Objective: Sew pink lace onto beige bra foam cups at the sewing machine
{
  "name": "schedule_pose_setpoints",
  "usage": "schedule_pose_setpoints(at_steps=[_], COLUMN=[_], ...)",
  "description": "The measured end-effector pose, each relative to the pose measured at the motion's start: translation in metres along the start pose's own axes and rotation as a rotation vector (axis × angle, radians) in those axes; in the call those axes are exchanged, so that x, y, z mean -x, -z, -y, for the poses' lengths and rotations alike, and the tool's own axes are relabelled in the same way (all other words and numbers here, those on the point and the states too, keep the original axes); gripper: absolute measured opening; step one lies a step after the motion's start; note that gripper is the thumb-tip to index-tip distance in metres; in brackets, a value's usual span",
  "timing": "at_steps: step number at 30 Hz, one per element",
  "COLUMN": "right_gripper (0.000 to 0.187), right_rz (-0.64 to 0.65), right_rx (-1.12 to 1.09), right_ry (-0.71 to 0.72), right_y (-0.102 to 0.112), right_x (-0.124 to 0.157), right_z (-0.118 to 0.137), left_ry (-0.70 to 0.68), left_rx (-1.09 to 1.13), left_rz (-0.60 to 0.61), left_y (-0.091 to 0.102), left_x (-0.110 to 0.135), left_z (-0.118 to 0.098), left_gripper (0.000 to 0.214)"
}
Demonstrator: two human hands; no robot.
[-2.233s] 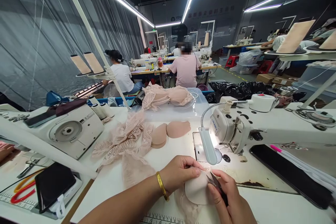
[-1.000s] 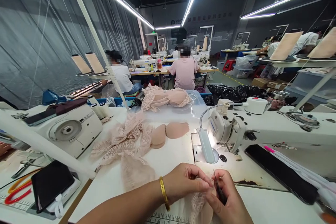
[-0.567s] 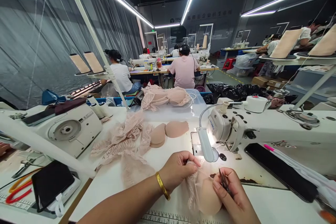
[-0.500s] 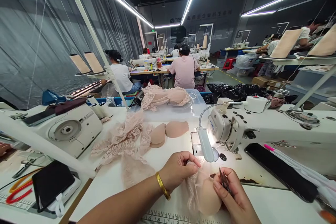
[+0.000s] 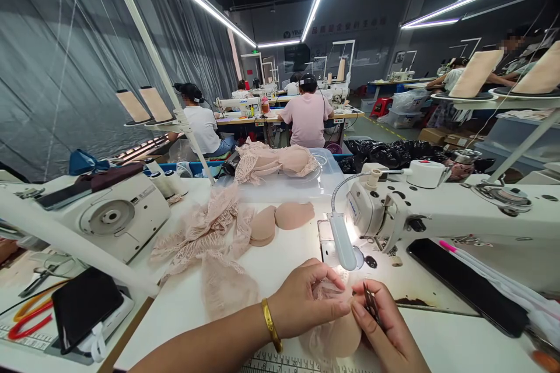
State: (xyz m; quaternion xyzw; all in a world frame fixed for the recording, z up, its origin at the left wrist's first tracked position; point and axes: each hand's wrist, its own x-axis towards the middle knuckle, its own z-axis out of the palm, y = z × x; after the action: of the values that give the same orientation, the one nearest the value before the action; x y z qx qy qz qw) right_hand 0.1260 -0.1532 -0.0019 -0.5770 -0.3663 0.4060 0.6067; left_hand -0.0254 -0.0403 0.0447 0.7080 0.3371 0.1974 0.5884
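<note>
Beige lace fabric point(image 5: 315, 341) with a smooth moulded bra cup point(image 5: 345, 335) lies in front of me, below the sewing machine's lamp. My left hand point(image 5: 306, 300), with a gold bangle at the wrist, has its fingers curled over the lace at the cup's upper side. Dark thread snips point(image 5: 371, 303) rest in my right hand point(image 5: 385, 320), blades pointing up. That hand's thumb and fingertips also pinch the cup's edge, close to my left thumb. My hands hide part of the cup and lace.
The sewing machine point(image 5: 376, 204) with its lamp point(image 5: 343, 242) stands just beyond my hands. More lace point(image 5: 205, 221) and loose cups point(image 5: 262, 224) lie to the left. A black phone-like slab point(image 5: 464, 285) is at right. A ruler strip point(image 5: 271, 362) runs along the front.
My left hand has moved right and slightly down, bringing its thumb beside my right fingertips. My right hand, still holding the snips, has shifted a little left.
</note>
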Motion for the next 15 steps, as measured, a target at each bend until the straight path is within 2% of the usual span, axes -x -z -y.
schedule_pose_setpoints(at_steps=[5, 11, 15], right_gripper=[0.043, 0.041, 0.044], right_rz=[0.050, 0.076, 0.058], right_rx=[0.104, 0.186, 0.202], right_ry=[0.029, 0.060, 0.037], right_y=[-0.0018, -0.0001, 0.0021], right_x=[0.0026, 0.0005, -0.0006], right_z=[-0.0001, -0.0022, 0.0010], left_ry=[0.082, -0.002, -0.002], left_rx=[0.028, -0.024, -0.073], left_rz=[-0.006, -0.017, -0.007], left_y=[-0.0055, -0.0059, -0.0034], left_x=[0.0003, 0.0013, -0.0007], left_z=[0.0044, 0.0039, 0.0036], left_gripper=[0.027, 0.024, 0.024])
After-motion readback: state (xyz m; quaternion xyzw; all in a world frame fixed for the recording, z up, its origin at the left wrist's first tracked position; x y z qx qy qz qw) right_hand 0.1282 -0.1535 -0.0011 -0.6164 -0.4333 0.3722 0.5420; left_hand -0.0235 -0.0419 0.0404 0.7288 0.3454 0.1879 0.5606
